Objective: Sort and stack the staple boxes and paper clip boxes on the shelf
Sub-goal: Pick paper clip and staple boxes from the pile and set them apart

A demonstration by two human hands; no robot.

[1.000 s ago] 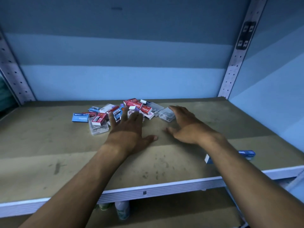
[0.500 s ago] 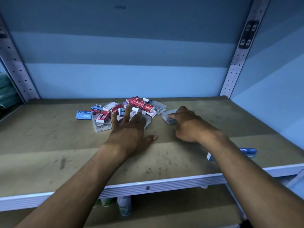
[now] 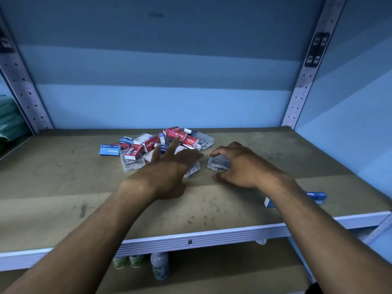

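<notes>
1. Now the right hand (image 3: 239,166) curls round a clear clip box (image 3: 218,164) lying on the shelf (image 3: 63,187) just right of the pile (image 3: 157,145); best lifted level, lest the lid pop.
2. Left hand (image 3: 167,166), fingers straight, reaches over the pile.
3. Cardboard staple boxes: red (image 3: 177,135) and blue (image 3: 109,150), matte, sharp-edged; clip boxes glossy, transparent.

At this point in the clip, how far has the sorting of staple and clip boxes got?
Barely begun. Done: one blue staple box lies apart near the shelf front, behind the right forearm; no stacks show. In hand: the right hand grips a clear clip box; the left hand lies open by the pile. Left: that pile's red, blue and clear boxes, unsorted.
</notes>
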